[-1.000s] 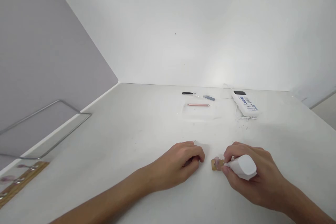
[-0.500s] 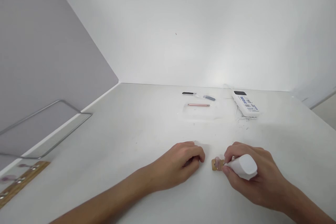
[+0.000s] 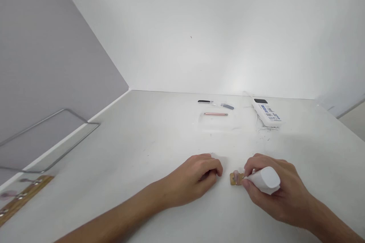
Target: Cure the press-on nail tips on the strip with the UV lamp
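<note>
My right hand grips a white tool with a thick, rounded body that narrows to a slim tip between thumb and index finger. The tip points left at a small wooden block on the table; whether it touches is hidden by my fingertips. On the block sits a small pale pink, translucent piece. My left hand rests on the table just left of the block, fingers curled in and apart from it. A pale scrap shows behind its knuckles.
Toward the wall lie a black-handled tool, a grey-blue flat piece and a pink stick by a clear tray. A white labelled device lies right of them. At left are a metal wire frame and a wooden strip.
My right hand and the white tool have shifted very slightly to the right. My left hand and everything else look still.
</note>
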`<state>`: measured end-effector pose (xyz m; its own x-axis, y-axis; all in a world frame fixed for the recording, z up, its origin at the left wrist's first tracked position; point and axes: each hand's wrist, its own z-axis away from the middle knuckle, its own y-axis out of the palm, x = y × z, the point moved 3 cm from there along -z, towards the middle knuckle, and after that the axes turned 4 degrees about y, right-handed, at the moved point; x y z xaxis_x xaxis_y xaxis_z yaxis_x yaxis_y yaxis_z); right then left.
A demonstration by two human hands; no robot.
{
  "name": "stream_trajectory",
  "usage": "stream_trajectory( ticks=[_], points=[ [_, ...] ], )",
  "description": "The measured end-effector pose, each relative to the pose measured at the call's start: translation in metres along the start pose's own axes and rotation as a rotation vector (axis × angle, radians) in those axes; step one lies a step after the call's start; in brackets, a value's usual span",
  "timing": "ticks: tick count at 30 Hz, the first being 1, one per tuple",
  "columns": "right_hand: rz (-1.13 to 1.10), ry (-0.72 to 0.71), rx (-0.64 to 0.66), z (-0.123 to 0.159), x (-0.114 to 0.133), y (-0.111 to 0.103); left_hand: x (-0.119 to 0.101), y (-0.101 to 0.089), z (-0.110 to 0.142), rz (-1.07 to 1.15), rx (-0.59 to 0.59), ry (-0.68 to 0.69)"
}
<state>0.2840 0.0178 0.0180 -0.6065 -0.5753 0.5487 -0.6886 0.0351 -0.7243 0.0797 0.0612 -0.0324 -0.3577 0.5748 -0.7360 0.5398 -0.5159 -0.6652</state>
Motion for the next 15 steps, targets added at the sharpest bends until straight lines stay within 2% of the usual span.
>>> stream_trajectory(
  ticks=[9,15],
  points=[
    [0.0,0.012,-0.019,0.0001,-0.0012,0.0015,0.0023,0.0002,0.0002,-0.001,0.008,-0.018],
    [0.007,0.019,-0.138,-0.0012,0.0012,-0.0021,0.0005,0.0005,0.0015,-0.011,0.009,-0.008]
  ],
)
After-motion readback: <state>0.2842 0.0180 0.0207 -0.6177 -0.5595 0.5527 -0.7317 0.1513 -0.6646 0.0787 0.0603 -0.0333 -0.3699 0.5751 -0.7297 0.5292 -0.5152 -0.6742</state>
